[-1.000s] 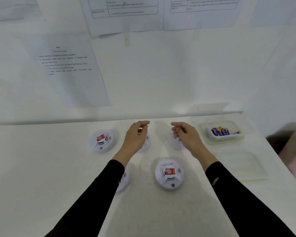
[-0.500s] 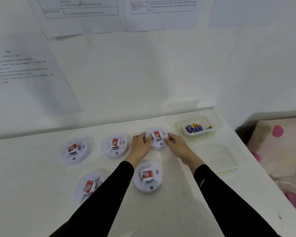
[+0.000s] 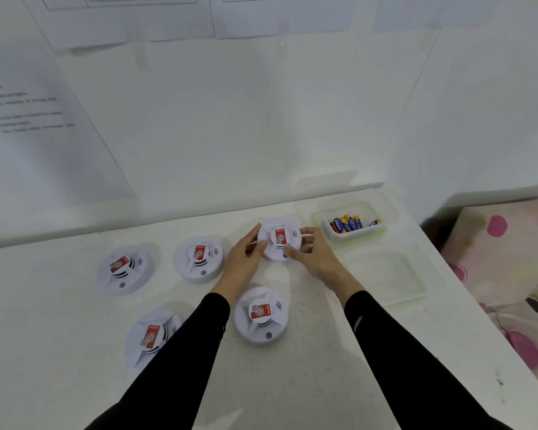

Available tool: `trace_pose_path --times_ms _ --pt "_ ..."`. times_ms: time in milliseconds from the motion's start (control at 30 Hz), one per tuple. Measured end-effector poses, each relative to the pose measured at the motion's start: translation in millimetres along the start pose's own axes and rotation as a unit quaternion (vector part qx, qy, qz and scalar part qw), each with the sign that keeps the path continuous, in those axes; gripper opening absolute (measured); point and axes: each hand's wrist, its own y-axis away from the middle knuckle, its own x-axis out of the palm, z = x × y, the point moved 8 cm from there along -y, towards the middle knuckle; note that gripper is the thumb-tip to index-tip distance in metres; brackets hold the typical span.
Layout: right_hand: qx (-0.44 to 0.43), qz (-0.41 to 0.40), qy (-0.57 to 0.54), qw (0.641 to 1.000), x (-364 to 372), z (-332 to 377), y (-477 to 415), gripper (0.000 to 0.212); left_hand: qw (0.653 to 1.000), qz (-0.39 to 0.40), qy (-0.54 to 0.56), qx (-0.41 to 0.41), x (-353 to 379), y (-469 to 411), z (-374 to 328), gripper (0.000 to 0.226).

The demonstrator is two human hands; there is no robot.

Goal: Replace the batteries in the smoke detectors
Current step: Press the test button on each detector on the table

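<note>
Smoke detector (image 3: 279, 242) between the fingers (image 3: 312, 236)

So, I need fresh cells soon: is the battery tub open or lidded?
Open: batteries lie uncovered in the tub, its lid flat on the table beside it.

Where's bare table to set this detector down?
Bare table lies between the sleeves, nearer than the front detector, and at far left beyond the leftmost detector. Crowded: around the held detector and its left neighbours; the battery tub and lid fill the right.
</note>
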Motion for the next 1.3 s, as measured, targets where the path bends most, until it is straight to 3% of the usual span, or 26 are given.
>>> trace_pose_path --times_ms 133,1300 --pt "-0.026 0.030 0.005 0.999 3.0 2.5 0.8 0.070 1.000 -0.001 0.019 0.002 -0.3 1.3 0.4 0.048" --pt "-0.023 0.029 -0.004 0.999 2.1 7.7 7.7 0.061 1.000 -0.001 0.016 0.012 -0.5 2.0 2.3 0.049"
